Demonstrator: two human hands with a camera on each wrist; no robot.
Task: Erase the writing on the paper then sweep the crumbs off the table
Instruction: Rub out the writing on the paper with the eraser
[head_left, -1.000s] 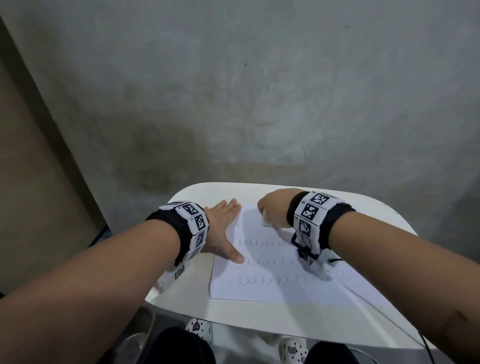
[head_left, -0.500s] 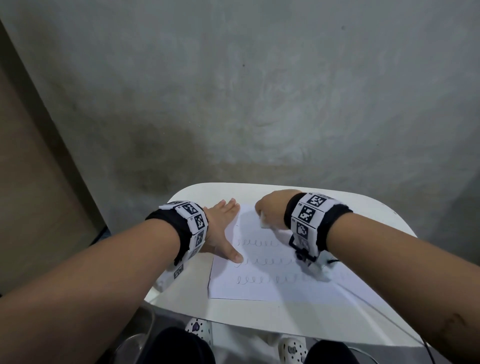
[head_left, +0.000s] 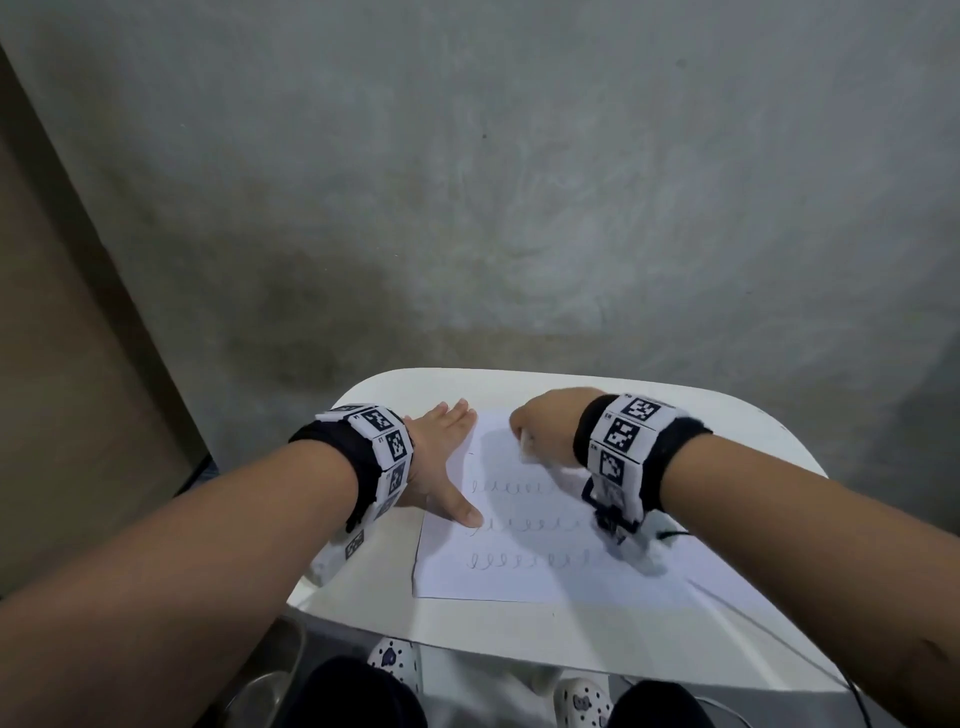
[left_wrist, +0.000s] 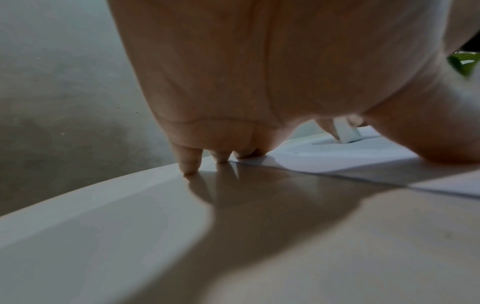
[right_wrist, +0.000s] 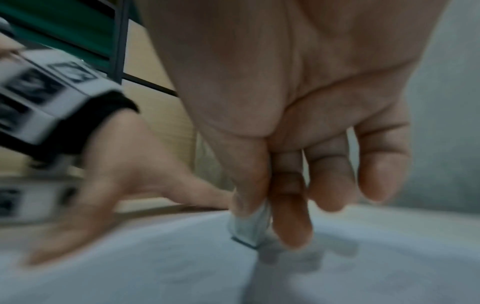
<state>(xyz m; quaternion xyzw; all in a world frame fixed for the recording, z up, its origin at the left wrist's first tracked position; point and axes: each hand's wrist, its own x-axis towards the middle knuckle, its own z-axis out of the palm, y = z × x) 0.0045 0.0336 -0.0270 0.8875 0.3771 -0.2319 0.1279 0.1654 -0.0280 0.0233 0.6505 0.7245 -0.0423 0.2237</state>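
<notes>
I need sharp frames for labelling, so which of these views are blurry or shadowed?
Head view: sharp, arm shadow across the paper. Left wrist view: fairly sharp, left hand shading the table. Right wrist view: motion-blurred around the eraser.

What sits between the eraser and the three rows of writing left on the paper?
Nothing visible. The right hand pinches the eraser at the paper's top; bare paper leads to the writing. The left hand presses the left edge, its thumb at the second row's start.
</notes>
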